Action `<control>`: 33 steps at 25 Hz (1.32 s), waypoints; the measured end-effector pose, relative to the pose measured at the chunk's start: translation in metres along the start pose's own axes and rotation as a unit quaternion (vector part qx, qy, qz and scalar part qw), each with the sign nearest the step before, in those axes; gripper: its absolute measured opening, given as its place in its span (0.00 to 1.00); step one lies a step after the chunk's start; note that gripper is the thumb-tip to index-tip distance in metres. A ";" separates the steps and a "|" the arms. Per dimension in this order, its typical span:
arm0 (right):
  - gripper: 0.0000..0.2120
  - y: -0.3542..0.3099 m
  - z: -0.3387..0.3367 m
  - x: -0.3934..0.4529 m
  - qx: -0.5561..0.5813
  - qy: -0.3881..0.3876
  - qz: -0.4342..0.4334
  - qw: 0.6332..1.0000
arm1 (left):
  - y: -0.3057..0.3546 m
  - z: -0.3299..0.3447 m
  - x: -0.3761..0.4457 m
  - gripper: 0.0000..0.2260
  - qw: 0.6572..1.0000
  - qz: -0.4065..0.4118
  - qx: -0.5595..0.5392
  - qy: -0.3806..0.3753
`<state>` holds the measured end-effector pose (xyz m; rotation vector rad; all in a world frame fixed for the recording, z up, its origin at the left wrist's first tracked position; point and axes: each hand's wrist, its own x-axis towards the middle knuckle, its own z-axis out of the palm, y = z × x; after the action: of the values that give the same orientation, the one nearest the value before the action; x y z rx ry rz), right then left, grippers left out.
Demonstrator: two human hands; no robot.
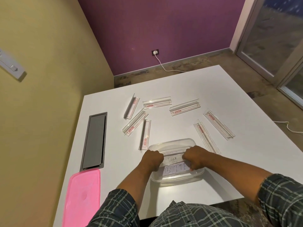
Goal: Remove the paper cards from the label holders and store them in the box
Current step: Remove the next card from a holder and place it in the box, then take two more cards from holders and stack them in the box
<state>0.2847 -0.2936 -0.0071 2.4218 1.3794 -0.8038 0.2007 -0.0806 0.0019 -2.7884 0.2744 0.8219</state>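
Note:
A clear plastic box [173, 143] stands on the white table in front of me. Over it, my left hand [151, 159] and my right hand [196, 158] each grip one end of a clear label holder [174, 157] whose paper card reads "TIGER". Inside the box lies a paper card [176, 169] with blue letters "BUTTE". Several clear label holders with red print lie scattered on the table beyond the box, for example one [145, 134] just left of it and one [205, 138] to its right.
A pink lid [82, 199] lies at the table's near left corner. A grey cable hatch [95, 140] is set into the table on the left. The yellow wall runs close along the left edge. A white cable [288, 126] trails on the floor at right.

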 end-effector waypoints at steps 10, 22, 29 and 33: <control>0.10 -0.020 0.003 0.009 -0.093 -0.027 -0.036 0.995 | 0.012 0.022 -0.003 0.10 0.999 0.022 0.033 0.034; 0.20 -0.025 0.011 0.021 -0.113 -0.018 -0.057 0.992 | 0.013 0.008 -0.009 0.09 0.996 0.066 -0.041 0.039; 0.24 -0.016 -0.034 0.044 -0.043 0.214 -0.121 0.968 | -0.040 -0.011 -0.014 0.15 0.890 -0.139 -0.381 0.205; 0.16 -0.032 -0.080 0.076 0.121 0.254 0.006 0.960 | -0.080 0.004 -0.012 0.15 0.855 -0.225 -0.414 0.216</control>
<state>0.3154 -0.1853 0.0175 2.9708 1.4980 -0.3694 0.2082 -0.0018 0.0180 -3.5533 -0.8543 0.1824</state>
